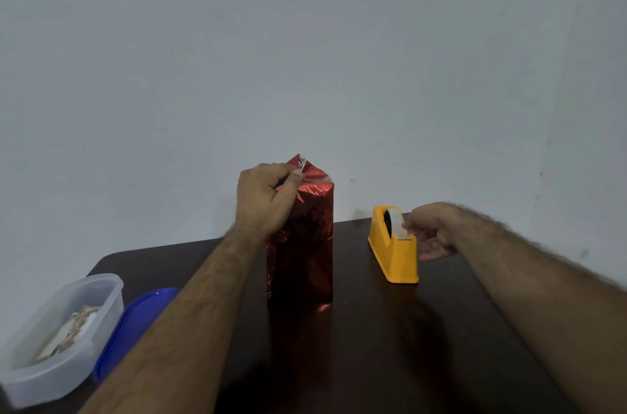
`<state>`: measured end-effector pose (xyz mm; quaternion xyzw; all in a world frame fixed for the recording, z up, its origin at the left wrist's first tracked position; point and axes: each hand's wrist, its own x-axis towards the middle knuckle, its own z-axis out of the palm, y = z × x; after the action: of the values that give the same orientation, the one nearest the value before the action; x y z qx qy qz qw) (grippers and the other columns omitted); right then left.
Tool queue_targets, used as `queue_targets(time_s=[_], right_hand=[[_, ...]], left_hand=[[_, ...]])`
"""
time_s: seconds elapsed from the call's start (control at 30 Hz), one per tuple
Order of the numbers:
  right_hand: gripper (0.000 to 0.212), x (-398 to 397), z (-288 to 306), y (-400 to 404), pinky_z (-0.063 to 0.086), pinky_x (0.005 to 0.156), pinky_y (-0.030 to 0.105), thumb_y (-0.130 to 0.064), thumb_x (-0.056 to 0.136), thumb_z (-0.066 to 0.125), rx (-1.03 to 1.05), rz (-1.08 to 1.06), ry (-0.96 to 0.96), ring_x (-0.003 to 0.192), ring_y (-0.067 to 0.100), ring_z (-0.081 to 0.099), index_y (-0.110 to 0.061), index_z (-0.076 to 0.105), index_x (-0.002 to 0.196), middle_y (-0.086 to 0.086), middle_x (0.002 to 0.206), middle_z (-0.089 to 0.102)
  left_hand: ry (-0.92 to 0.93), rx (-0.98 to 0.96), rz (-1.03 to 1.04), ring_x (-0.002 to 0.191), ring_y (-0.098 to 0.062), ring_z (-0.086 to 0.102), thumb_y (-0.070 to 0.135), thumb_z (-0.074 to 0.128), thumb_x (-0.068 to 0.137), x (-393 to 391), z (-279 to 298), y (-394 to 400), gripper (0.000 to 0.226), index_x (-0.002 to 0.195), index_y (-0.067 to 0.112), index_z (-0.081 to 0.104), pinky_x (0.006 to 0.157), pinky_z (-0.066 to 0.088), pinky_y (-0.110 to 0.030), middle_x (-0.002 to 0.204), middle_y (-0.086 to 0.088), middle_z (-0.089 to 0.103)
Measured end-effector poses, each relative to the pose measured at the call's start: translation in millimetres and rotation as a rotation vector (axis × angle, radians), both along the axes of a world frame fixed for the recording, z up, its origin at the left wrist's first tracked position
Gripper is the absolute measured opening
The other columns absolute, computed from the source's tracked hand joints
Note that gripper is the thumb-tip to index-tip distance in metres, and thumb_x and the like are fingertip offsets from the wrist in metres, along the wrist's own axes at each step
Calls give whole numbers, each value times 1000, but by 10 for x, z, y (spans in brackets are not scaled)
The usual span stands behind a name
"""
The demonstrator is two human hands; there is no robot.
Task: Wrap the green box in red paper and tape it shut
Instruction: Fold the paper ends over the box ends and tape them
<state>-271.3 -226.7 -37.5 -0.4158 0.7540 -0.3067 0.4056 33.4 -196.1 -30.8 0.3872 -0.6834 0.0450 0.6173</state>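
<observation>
The box stands upright on the dark table, fully covered in shiny red paper (305,244); no green shows. My left hand (266,200) grips the folded paper at the top of the box, thumb and fingers pinching near a crumpled peak with a bit of clear tape on it. To the right stands a yellow tape dispenser (395,252) with a white roll. My right hand (431,232) pinches the tape end at the dispenser's cutter.
A clear plastic tub (64,332) holding paper pieces sits at the table's near left, with a blue lid (135,325) beside it. The dark table (390,345) ends at a pale wall just behind the box and dispenser.
</observation>
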Motion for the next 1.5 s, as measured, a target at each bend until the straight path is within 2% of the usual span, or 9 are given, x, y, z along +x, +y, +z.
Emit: queue_targets(time_s=[0.07, 0.17, 0.33, 0.53, 0.67, 0.87, 1.07, 1.2, 1.5], right_hand=[[27, 43, 26, -34, 63, 85, 46, -18, 106, 63, 21, 2, -3, 101, 31, 72, 1, 63, 124, 17, 106, 66], [32, 112, 72, -35, 63, 83, 45, -13, 107, 60, 38, -17, 38, 112, 31, 69, 0, 60, 136, 16, 106, 63], [48, 191, 80, -45, 59, 97, 54, -6, 108, 53, -48, -87, -66, 143, 33, 52, -2, 46, 155, 10, 154, 53], [54, 193, -92, -57, 57, 96, 63, -4, 108, 51, -157, -135, -237, 150, 38, 41, -4, 37, 161, 9, 166, 40], [56, 144, -279, -81, 56, 64, 68, 4, 99, 62, -275, -215, -383, 146, 44, 44, -4, 46, 152, 15, 164, 39], [58, 180, -409, 98, 59, 88, 68, 8, 89, 69, -392, -281, -477, 134, 41, 54, 0, 50, 143, 18, 148, 50], [38, 117, -614, 196, 63, 74, 50, 3, 90, 72, -433, -262, -533, 118, 37, 63, 3, 57, 125, 19, 133, 59], [39, 108, -740, 258, 64, 68, 43, 3, 90, 72, -456, -279, -564, 114, 33, 65, 6, 58, 126, 17, 129, 62], [42, 174, -833, 303, 64, 67, 46, -10, 93, 77, -490, -309, -577, 118, 32, 61, 2, 61, 130, 9, 133, 61]], left_hand=[[-5, -10, -25, 74, -20, 71, 35, 56, 99, 22, 4, 0, 38, 83, 11, 81, 74, 57, -43, 71, -1, 74], [-26, -37, -29, 83, -6, 73, 25, 57, 96, 44, -6, 8, 29, 91, 18, 86, 82, 58, -36, 82, 10, 79], [-81, -54, 7, 85, -8, 73, 22, 60, 92, 62, -14, -30, 25, 92, 18, 85, 87, 58, -41, 85, 9, 80], [-76, -63, 18, 82, -18, 72, 19, 61, 92, 44, -32, -51, 22, 90, 16, 83, 84, 58, -44, 80, 2, 78], [-58, -69, 25, 87, -15, 73, 20, 62, 92, 28, -53, -79, 22, 92, 18, 84, 90, 58, -45, 86, 6, 80], [-35, -40, 24, 91, -14, 74, 24, 60, 93, 29, -61, -115, 25, 94, 19, 85, 94, 57, -47, 89, 6, 81], [-22, 17, 10, 94, -16, 72, 25, 60, 94, 27, -43, -91, 25, 94, 19, 84, 98, 55, -49, 88, 3, 81], [-17, 19, 8, 97, -11, 71, 25, 60, 94, 33, -52, -132, 25, 95, 22, 84, 104, 52, -49, 91, 8, 81], [-9, 54, 8, 104, -6, 70, 31, 58, 95, 41, -74, -178, 27, 99, 26, 84, 113, 43, -54, 86, 26, 71]])
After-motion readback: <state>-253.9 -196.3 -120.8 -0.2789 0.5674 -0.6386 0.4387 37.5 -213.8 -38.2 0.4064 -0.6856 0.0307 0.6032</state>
